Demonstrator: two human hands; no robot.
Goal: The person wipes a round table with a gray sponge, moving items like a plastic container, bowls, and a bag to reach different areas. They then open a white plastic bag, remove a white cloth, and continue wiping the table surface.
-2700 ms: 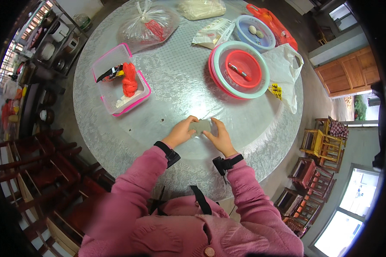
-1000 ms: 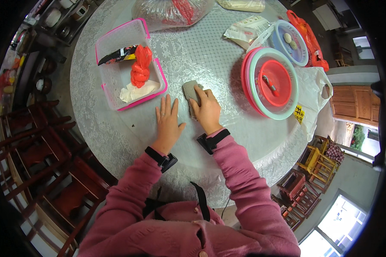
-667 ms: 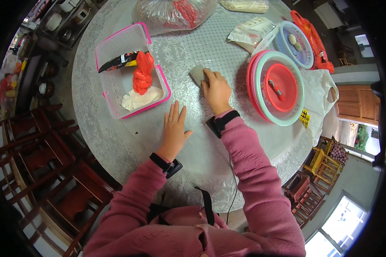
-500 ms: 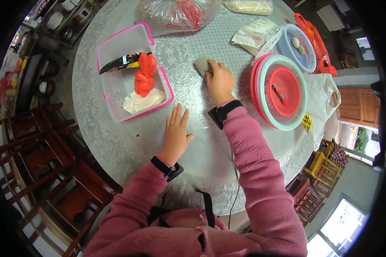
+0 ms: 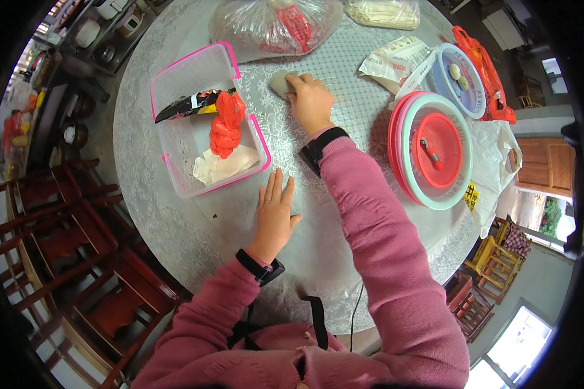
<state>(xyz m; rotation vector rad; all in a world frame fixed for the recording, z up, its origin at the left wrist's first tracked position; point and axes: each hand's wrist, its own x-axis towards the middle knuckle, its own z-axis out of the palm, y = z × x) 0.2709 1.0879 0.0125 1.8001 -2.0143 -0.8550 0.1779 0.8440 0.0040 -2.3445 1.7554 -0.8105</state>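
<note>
A greyish cloth (image 5: 280, 85) is bunched under the fingers of my right hand (image 5: 312, 104), which presses it on the patterned table cover (image 5: 292, 227) near the middle of the round table. My left hand (image 5: 274, 217) lies flat on the cover with its fingers spread, holding nothing. Just beyond its fingertips stands a clear plastic box with pink edges (image 5: 185, 185). Inside are a knotted red plastic bag (image 5: 226, 126), a black packet (image 5: 187, 106) and a crumpled whitish piece (image 5: 226, 165) of paper or cloth.
To the right stand stacked basins (image 5: 464, 159), with a red bowl (image 5: 449, 139) inside the top one. Behind them is a blue basin (image 5: 477, 97) holding oval items. A big clear bag (image 5: 259, 26), a paper packet (image 5: 396, 58) and a white plastic bag (image 5: 493, 149) lie around. Wooden chairs (image 5: 120, 292) stand at left.
My right hand has slid the cloth leftward and slightly away from me across the table. My left hand stays flat at about the same place, while the whole view has shifted a little.
</note>
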